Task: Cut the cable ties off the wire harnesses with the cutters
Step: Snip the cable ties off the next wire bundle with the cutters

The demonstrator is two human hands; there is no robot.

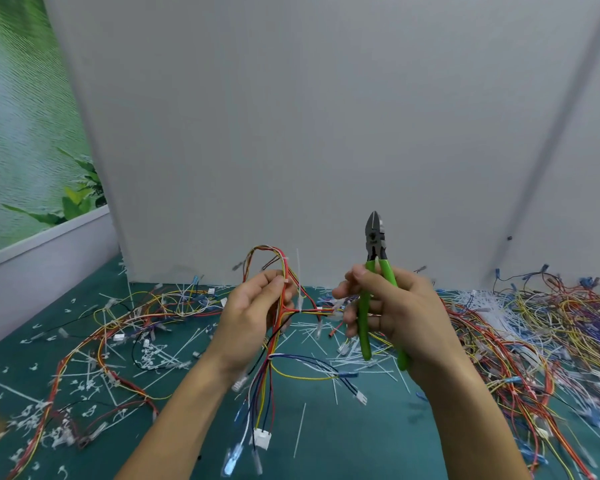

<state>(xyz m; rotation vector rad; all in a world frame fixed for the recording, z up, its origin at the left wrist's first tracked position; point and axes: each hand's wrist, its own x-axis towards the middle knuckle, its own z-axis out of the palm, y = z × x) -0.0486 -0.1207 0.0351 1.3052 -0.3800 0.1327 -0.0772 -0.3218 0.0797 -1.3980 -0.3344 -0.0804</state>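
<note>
Centrally, the left hand (pixel 253 308) grips a wire harness (pixel 284 299), its fingers curled round the bundle of red, yellow and black insulated wires. Above the fist the wires arch into a loop. Below the wrist they fan out and end in a white plastic connector (pixel 261 438) low over the table (pixel 343 452).

A white cable tie (pixel 298 271) cinches the harness just right of the left fingertips, where the bundle forks; its thin, stiff tail stands nearly upright. A second tie (pixel 270 356) binds the wires beneath the palm.

The right hand (pixel 399 306) is closed round the cutters (pixel 374 242), fingers wrapped about both smooth green handles, which spread slightly toward their lower ends. The dark steel jaws are closed and point upward, to the right of the tie's tail and apart from it. One red branch of the harness runs sideways toward the right fingers; whether it touches them cannot be told.

The table carries a matt teal mat strewn with cut ties (pixel 146 356), short white strips and curled heads. Loose harnesses (pixel 118 327) sprawl at left, and a dense tangled pile (pixel 534 323) of red, yellow, blue and purple wires lies at right. A plain white partition (pixel 326 133) stands behind, beside a leafy green poster (pixel 21 133).
</note>
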